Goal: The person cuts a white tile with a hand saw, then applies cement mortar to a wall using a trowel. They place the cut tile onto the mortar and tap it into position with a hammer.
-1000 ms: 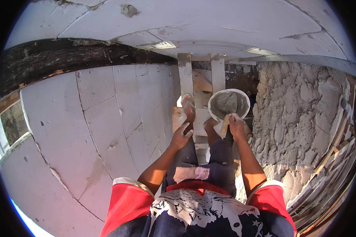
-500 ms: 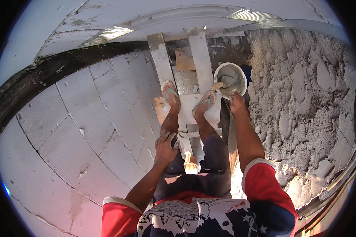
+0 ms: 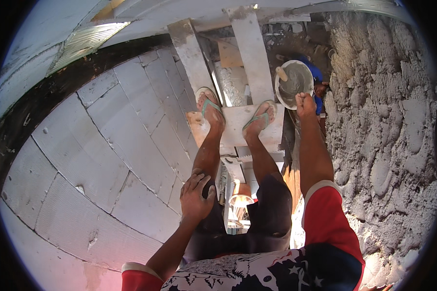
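My right hand (image 3: pixel 305 105) has its fingers hooked over the near rim of a round white bucket (image 3: pixel 279 95). Wet grey mortar (image 3: pixel 297 80) fills part of the bucket. A tool's light wooden handle (image 3: pixel 281 73) leans at the bucket's far left side; its other end is hidden in the mortar. On my left knee rests my left hand (image 3: pixel 197 198), fingers spread and holding nothing. My feet in green-strapped flip-flops (image 3: pixel 260 121) stand on a board (image 3: pixel 235 127).
Two planks (image 3: pixel 250 56) run away from the board. Pale block masonry (image 3: pixel 77 145) is on the left, rough grey mortar-covered wall (image 3: pixel 381 121) on the right. Below are a saw blade (image 3: pixel 250 157), an orange-brown bucket (image 3: pixel 241 193) and a person in blue (image 3: pixel 316 72) behind the white bucket.
My right hand and the white bucket have shifted right and farther away, and the tool handle now points away. The person in blue shows more. My left hand stays at my knee.
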`<action>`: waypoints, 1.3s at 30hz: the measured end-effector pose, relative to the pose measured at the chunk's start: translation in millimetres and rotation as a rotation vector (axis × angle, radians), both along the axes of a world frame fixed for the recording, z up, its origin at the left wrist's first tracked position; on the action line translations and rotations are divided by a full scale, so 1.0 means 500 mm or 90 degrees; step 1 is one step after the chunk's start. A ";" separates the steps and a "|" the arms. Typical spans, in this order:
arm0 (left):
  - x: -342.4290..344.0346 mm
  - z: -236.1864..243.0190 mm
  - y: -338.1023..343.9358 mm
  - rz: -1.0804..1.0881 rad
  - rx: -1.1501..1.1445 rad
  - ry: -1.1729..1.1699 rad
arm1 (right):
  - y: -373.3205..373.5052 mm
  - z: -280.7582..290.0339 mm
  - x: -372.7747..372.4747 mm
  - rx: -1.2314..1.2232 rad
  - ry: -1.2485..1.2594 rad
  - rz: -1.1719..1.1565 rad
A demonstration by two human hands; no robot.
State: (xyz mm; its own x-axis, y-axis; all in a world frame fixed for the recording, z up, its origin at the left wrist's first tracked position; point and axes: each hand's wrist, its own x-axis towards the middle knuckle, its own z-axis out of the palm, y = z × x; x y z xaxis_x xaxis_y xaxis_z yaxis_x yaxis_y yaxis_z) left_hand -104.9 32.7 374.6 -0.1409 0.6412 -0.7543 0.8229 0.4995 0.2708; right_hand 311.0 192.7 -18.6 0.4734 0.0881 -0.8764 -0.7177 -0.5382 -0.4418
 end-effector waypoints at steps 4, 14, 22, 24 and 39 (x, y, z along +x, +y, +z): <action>-0.012 -0.001 0.012 -0.014 -0.005 0.006 | -0.001 -0.058 0.046 0.023 0.015 0.018; -0.029 0.013 0.048 -0.025 -0.004 0.015 | -0.053 -0.160 0.105 -0.008 0.038 -0.051; -0.030 0.011 0.051 -0.033 0.013 0.013 | -0.038 -0.189 0.126 0.032 -0.039 0.007; -0.033 0.002 0.061 -0.041 0.024 -0.010 | -0.018 -0.139 0.148 0.024 -0.091 -0.020; -0.043 -0.011 0.067 -0.025 0.041 -0.043 | 0.066 -0.078 0.049 0.132 -0.145 -0.200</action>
State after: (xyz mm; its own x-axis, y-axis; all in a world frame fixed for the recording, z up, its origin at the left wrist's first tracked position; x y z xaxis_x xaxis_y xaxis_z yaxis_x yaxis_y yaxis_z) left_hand -126.5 66.3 369.2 -0.0655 0.6926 -0.7184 0.8205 0.4471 0.3562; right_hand 335.7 225.9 -57.6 0.6843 0.0721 -0.7256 -0.7042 -0.1931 -0.6833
